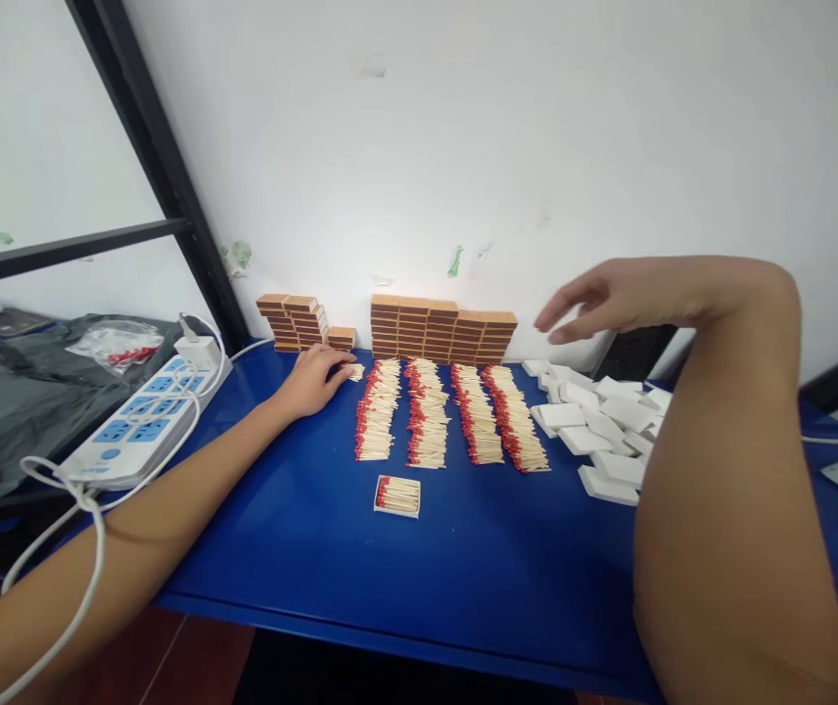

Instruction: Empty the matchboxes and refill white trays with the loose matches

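My left hand [310, 380] rests low over the back left of the blue table, palm down. Its thumb and index finger are apart, with their tips at a small bunch of matchsticks [356, 372]; whether it touches them I cannot make out. My right hand [602, 299] hangs in the air before the wall, wrist bent, fingers apart and empty. Between the hands, red-headed matchsticks [428, 416] lie in several long rows. Closer to me sits a white matchbox tray [397, 511] with matchsticks inside. Below my right hand is a heap of white trays [602, 421].
Brown matchbox sleeves [426, 328] are stacked along the wall, with a smaller stack [294, 321] behind my left hand. A power strip [141, 416] with white cables [100, 548] lies along the left, one cable crossing my left forearm. A black frame [162, 147] stands at the left.
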{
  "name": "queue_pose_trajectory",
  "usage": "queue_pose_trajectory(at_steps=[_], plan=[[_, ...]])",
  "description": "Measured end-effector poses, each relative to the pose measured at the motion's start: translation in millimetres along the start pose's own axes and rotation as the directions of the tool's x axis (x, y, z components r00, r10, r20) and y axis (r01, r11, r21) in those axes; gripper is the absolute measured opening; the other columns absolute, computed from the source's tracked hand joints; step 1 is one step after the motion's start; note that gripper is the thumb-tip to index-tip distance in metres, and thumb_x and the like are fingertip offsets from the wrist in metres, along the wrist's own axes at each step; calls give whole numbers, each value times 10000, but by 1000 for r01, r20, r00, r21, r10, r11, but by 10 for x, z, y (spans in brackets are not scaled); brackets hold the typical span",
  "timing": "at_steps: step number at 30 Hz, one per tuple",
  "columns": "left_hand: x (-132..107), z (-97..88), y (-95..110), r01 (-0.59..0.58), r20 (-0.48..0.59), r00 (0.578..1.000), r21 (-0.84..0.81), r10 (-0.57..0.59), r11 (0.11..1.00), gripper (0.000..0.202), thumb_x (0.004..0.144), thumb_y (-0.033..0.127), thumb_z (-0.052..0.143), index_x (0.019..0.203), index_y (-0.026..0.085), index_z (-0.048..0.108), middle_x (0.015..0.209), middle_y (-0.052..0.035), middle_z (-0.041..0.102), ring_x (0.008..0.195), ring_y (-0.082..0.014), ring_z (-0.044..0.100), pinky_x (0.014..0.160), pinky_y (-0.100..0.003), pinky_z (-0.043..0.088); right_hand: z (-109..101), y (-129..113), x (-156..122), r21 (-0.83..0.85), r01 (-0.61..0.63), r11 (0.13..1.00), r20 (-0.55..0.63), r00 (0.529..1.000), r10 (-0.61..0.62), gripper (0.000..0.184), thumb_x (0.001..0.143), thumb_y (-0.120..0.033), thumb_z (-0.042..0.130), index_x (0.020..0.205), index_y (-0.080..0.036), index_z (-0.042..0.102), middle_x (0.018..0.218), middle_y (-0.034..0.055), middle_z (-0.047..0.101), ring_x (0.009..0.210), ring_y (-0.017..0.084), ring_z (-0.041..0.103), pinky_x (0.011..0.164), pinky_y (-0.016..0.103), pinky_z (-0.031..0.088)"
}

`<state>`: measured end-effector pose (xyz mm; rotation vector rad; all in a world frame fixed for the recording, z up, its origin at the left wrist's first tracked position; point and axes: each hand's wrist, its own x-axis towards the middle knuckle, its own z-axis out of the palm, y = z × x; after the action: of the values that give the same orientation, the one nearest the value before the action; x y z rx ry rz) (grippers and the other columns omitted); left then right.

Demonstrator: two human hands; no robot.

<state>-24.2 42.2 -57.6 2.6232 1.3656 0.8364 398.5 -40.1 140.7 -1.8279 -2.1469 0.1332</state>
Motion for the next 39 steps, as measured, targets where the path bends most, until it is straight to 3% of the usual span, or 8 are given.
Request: queue_pose_trajectory(at_steps=[3,7,10,14,22,27,33,39], plan=[[-3,-14,23,5,-20,1000,6,-5,1000,406,1043,453,479,1262,227,735,1309,-107,754,1244,-316,622,1123,-538,448,188,-877,-46,31,277,960,419,869,-264,281,792,-478,854,996,-285,858,1021,54,822,877,195,728,720,282,531],[1,-42,-14,-1,-45,999,16,1,1000,383,1024,327,448,1250,226,740,1276,-101,763,1222,-298,635,1115,-513,469,769,-1941,-250,-200,381,903,642,747,-173,404,647,-463,953,933,-215,813,819,57,772,706,246,718,621,338,556],[8,-84,-67,-1,-52,999,27,3,1000,441,931,165,438,1248,212,741,1279,-96,762,1229,-294,629,1113,-504,479,1093,-2272,-371,-248,452,857,680,711,-179,436,588,-375,997,939,-205,802,768,54,750,758,274,739,682,354,585],[13,-158,-69,-23,-91,996,33,26,999,587,764,53,461,1261,199,738,1271,-83,763,1247,-289,619,1123,-488,481,1277,-2261,-378,-250,457,854,687,705,-176,463,576,-279,998,982,-177,802,801,81,758,842,330,760,768,423,604],[12,-241,-25,-28,-153,988,20,31,999,540,773,77,487,1236,187,741,1160,-85,790,1161,-289,660,1090,-486,518,1390,-2426,-484,-182,622,761,853,485,-192,129,759,-196,845,879,-156,815,839,103,781,757,309,751,705,417,600],[3,-241,-14,-42,-165,985,22,45,999,466,830,113,493,1222,169,739,1122,-89,806,1128,-288,671,1075,-478,527,1280,-2413,-509,-116,625,772,843,474,-257,267,760,-240,896,986,-120,821,988,115,806,764,267,737,610,341,534],[0,-238,11,-23,-156,987,19,26,1000,442,837,122,511,1209,191,741,1103,-71,813,1129,-292,671,1071,-483,527,1546,-2202,-206,356,503,788,825,227,-518,219,783,-328,919,865,-157,810,783,-20,762,723,144,677,634,246,465],[4,-223,-22,-30,-157,987,26,34,999,424,833,144,529,1198,161,746,1069,-84,811,1110,-295,675,1056,-469,534,1717,-2153,-72,475,502,723,637,371,-676,251,822,-228,894,1034,-126,806,980,39,805,832,132,692,701,215,461]])
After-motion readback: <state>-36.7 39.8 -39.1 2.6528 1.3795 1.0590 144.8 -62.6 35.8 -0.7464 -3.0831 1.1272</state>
